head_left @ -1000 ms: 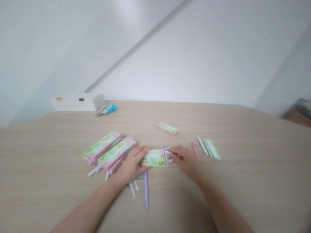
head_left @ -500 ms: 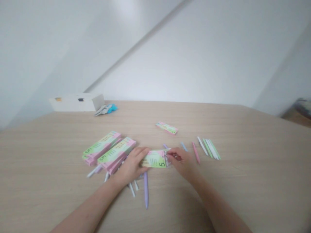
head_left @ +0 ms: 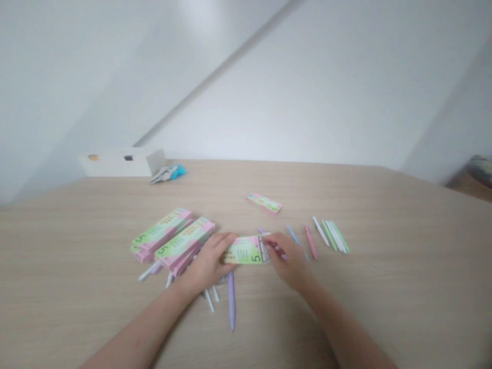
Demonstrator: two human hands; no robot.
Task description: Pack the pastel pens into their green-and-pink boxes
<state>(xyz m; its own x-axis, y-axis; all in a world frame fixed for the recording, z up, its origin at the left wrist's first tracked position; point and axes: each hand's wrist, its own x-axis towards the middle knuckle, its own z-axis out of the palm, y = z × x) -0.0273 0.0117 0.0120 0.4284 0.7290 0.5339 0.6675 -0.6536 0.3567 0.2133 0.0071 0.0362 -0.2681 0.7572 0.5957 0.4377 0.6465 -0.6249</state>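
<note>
My left hand [head_left: 211, 259] is closed on a flat pen box [head_left: 244, 251] printed in pink, green and yellow with a "5", pressing it near the table. At the box's right end, which has a clear or whitish part, is my right hand [head_left: 290, 262]. Its fingers pinch a slim purple pen [head_left: 280, 251], whose far tip is hidden at the box end. A lavender pen [head_left: 231, 302] lies below the box, and white pens [head_left: 208, 300] stick out by my left wrist. Right of my right hand are a blue pen [head_left: 293, 234] and a pink pen [head_left: 310, 242].
Stacked pen boxes [head_left: 184, 241] lie left of my left hand, with pens beneath. Another pen box [head_left: 264, 202] lies farther back. White and green pens [head_left: 332, 236] lie to the right. A white box [head_left: 119, 163] and grey-and-blue gloves [head_left: 168, 173] sit at the back left.
My right hand's fingers have shifted slightly at the box's end, and a purple pen now shows between them. More of the blue pen is uncovered. My left hand stays on the box.
</note>
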